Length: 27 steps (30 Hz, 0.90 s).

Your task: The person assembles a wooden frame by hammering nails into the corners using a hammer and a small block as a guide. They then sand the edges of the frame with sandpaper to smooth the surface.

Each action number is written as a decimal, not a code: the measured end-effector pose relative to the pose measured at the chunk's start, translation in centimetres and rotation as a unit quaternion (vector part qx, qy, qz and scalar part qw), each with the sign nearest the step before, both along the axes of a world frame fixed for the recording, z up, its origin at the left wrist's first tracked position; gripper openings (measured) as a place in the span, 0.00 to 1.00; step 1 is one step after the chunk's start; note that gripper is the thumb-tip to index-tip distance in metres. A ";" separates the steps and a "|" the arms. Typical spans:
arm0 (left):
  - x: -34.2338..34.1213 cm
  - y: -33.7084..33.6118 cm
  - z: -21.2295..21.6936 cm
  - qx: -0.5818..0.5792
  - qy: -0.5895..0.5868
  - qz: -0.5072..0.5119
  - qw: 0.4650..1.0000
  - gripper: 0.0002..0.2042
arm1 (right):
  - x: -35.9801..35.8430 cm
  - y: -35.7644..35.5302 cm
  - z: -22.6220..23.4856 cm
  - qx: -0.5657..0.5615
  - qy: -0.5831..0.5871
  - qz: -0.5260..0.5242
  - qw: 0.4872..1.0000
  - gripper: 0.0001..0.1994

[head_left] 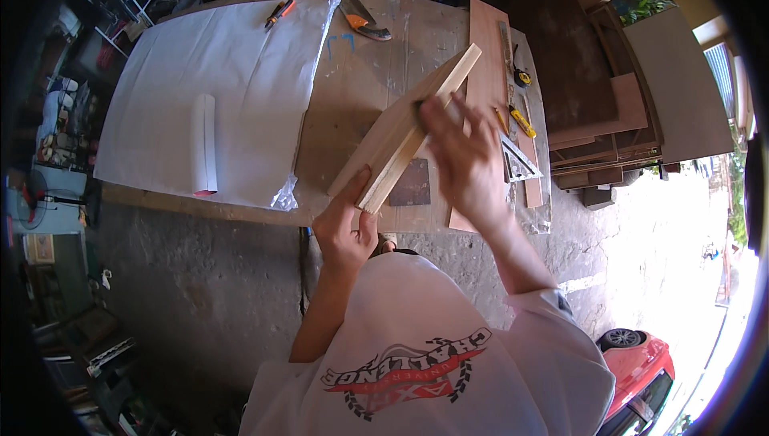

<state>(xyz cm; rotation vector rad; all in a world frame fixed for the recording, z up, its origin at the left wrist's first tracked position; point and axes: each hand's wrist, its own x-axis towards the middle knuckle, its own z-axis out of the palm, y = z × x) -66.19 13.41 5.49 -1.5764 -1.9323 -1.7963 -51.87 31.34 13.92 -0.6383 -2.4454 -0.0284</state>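
A light wooden piece with a wide face and a thick edge (408, 144) is tilted above the table, its far end raised to the right. Around its near end, my left hand (346, 226) is closed, thumb and fingers on opposite sides. My right hand (469, 152), smeared by motion, is against the upper part of the edge. Its fingers are bent over the wood, and a small dark patch shows at the fingertips, too blurred to name. Below the wood, a dark square sheet (411, 183) lies on the table.
White sheeting (248, 60) covers the table's left part, with a white roll (204, 144) and pliers (279, 13) on it. A handsaw (364, 26) lies at the far edge. At right are a long board (486, 56), tape measure (522, 77), yellow cutter (522, 121) and set square (519, 162).
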 end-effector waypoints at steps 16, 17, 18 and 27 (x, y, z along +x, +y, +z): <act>1.2 -0.4 0.1 -0.026 -0.007 -0.004 1.000 0.21 | 1.3 8.6 0.4 0.060 0.025 -0.025 0.998 0.15; 1.3 -0.4 0.1 -0.026 -0.006 -0.004 1.000 0.21 | 1.5 8.7 0.6 0.087 0.004 -0.026 0.996 0.15; 1.4 -0.4 0.0 -0.027 -0.006 -0.002 1.000 0.21 | 1.6 8.8 0.7 0.111 -0.011 -0.029 0.993 0.15; 0.7 -0.3 -0.2 -0.028 0.007 0.029 0.999 0.18 | 0.6 1.5 -0.3 0.082 -0.063 0.069 0.992 0.22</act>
